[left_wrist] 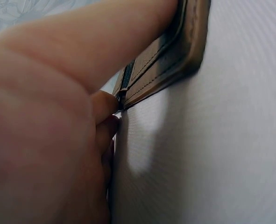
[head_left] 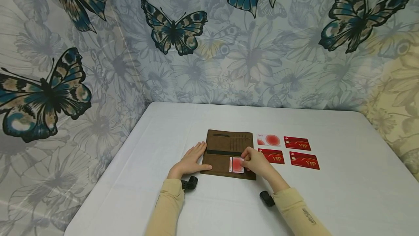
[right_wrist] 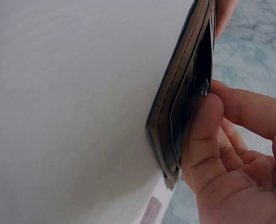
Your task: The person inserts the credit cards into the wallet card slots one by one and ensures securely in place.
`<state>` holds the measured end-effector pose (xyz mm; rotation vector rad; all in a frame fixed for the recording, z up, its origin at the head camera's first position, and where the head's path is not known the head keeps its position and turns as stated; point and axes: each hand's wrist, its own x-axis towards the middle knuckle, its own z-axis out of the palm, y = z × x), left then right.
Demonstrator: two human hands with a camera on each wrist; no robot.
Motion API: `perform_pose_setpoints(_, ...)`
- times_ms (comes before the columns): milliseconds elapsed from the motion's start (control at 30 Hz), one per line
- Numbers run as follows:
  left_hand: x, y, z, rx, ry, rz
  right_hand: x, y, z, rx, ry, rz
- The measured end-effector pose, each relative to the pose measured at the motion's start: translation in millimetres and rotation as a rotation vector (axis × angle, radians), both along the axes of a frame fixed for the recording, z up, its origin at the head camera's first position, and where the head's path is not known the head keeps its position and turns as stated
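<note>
Unfolded wallet (head_left: 219, 143) on white table (head_left: 157, 130), between the hands and touched by both; left hand (head_left: 191, 160) apart from the right, fingers straight and spread against the wallet's left edge, thumb over its nearer half; right hand (head_left: 258, 162) with thumb and forefinger pinched at the right side, on the lip of a gaping pocket (right_wrist: 179, 116) as seen from the right wrist, impossible to tell whether on leather alone or also on a card end. Just left of the right fingertips, on the nearer half: one white-and-red card (head_left: 237, 165), partly hidden. Beyond the right hand and to its right, on the table: one white card (head_left: 268, 140) and three red cards (head_left: 304, 160). Stage, by judgement: mid-step, with one card at the wallet and apparently unsettled, four lying loose outside; direction, inward or outward, not tellable, hence tally of done and left equally uncertain
</note>
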<state>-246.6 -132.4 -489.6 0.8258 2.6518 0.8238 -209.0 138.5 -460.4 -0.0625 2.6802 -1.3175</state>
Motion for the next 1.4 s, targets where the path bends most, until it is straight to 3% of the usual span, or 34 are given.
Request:
perform_pose_setpoints(333, 0.4, -0.2, 2.3, 0.008, -0.007, 0.000, -6.2, -6.4, 1.3, 0.005, -0.023, 0.040)
perform_pose_setpoints(733, -1.3, -0.2, 1.3, 0.003, -0.006, 0.001, -8.9, -12.7, 3.2, 0.066, 0.010, 0.095)
perform_pose_setpoints(1200, 1.4, 0.4, 1.8, 0.003, -0.007, 0.005, -5.2, -2.7, -2.7, -0.101, -0.052, 0.067)
perform_pose_setpoints(1400, 1.0, 0.6, 1.5, -0.009, 0.002, 0.009, 3.6, 4.5, 0.0, -0.094, -0.065, 0.094)
